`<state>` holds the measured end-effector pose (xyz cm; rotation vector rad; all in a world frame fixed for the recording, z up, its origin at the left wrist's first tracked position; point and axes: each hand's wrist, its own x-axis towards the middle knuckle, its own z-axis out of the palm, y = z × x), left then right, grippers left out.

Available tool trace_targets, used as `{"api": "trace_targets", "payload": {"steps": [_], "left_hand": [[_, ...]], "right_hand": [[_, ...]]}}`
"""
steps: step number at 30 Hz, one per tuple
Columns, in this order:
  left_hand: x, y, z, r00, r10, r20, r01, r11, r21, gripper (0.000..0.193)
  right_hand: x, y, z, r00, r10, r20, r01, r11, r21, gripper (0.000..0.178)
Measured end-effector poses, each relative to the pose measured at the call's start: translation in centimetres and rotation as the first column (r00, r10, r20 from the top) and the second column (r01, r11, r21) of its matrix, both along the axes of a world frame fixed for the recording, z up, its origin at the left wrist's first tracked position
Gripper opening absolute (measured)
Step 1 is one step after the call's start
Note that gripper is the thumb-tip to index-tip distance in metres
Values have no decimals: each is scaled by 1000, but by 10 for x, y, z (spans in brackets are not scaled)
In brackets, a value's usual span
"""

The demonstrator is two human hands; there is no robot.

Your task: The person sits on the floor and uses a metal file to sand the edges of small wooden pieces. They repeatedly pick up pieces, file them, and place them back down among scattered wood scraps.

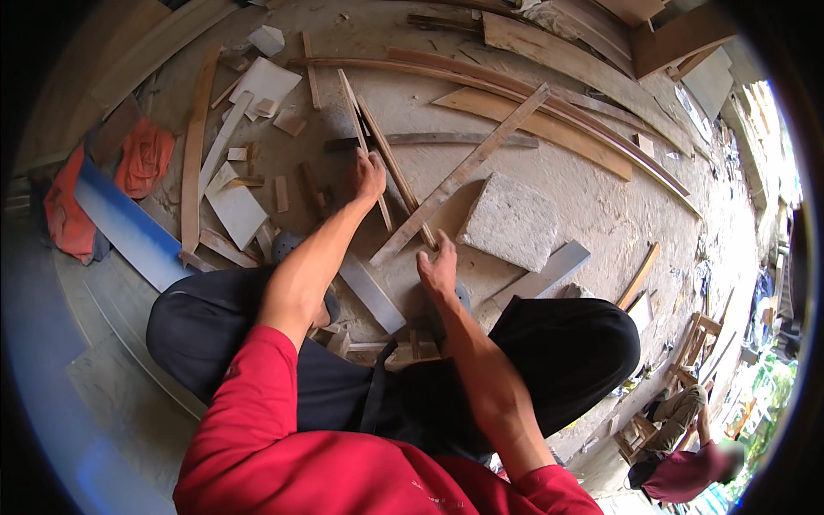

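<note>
My left hand (369, 177) is closed round a thin pale wooden strip (350, 96) that slants away from me. My right hand (439, 264) grips the near end of a second, browner wooden strip (388, 156), which runs close beside the first. A long flat batten (481, 154) crosses this second strip just beyond my right hand; I cannot tell which lies on top. To the right of the batten rests a rough pale stone block (511, 221). A grey-faced board (372, 292) lies between my feet.
Long planks (549, 133) lie across the far floor. Wood offcuts and white sheet pieces (236, 204) are scattered at left, near a blue-faced board (129, 219) and orange cloth (144, 159). Another grey board (549, 270) is at right. A person (687, 468) sits at lower right.
</note>
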<state>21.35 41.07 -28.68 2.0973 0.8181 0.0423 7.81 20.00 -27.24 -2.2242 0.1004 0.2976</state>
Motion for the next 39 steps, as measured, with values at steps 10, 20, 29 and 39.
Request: {"api": "trace_targets", "payload": {"steps": [10,20,29,39], "left_hand": [[6,14,-2,982,-1,191,-7,999,43,55],[26,8,2,1000,-7,16,7,1000,-3,67],[-19,7,-36,978,150,145,57,476,-877,91],[-33,-4,-30,966,215,-144,-205,297,-933,99]], "right_hand": [[23,19,23,982,143,-121,-160,977,-141,34],[16,22,20,964,196,-179,-216,971,-102,36],[21,25,15,964,219,-153,-232,970,-69,40],[43,5,40,944,311,-111,-319,946,-64,34]]}}
